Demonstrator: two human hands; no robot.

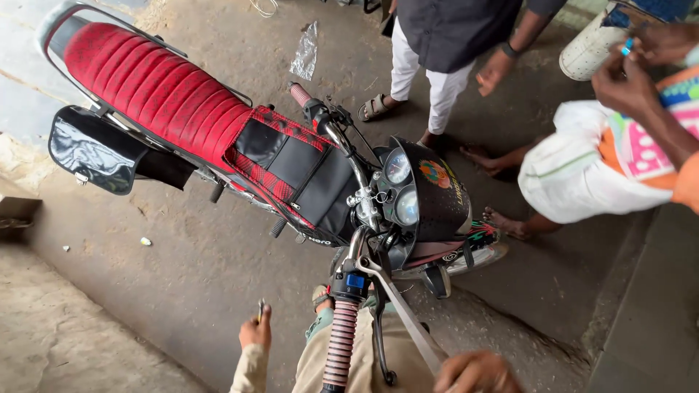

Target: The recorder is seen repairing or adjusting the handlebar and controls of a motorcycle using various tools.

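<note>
On the ground: a bare concrete floor (182, 291) fills the view, with a step of lighter concrete at the lower left.
Motorcycle: the motorcycle (291, 167) stands across the middle, seen from above, front end toward the lower right.
Seat: a red ribbed seat (156, 87) runs from the upper left down to a red and black tank cover (291, 164).
Saddlebag: a black saddlebag (91, 149) hangs beside the rear of the seat.
Bystanders: one person in white trousers and sandals (429, 65) stands at the top; another in white and orange (597, 153) stands barefoot at the right, hands raised.
Headlight cowl: a black cowl (437, 193) with two round dials sits just past the handlebar.
Near grip: a pink ribbed handlebar grip (341, 349) points toward the bottom edge, with a lever just beside it.
Spanner: a long metal spanner (400, 313) slants from the handlebar clamp near the blue switch down to the right hand.
Right hand: the right hand (477, 372), at the bottom edge, is closed around the spanner's lower end.
Left hand: the left hand (256, 331) is closed on a small slim tool (261, 309), held upright, left of the grip and apart from the motorcycle.
</note>
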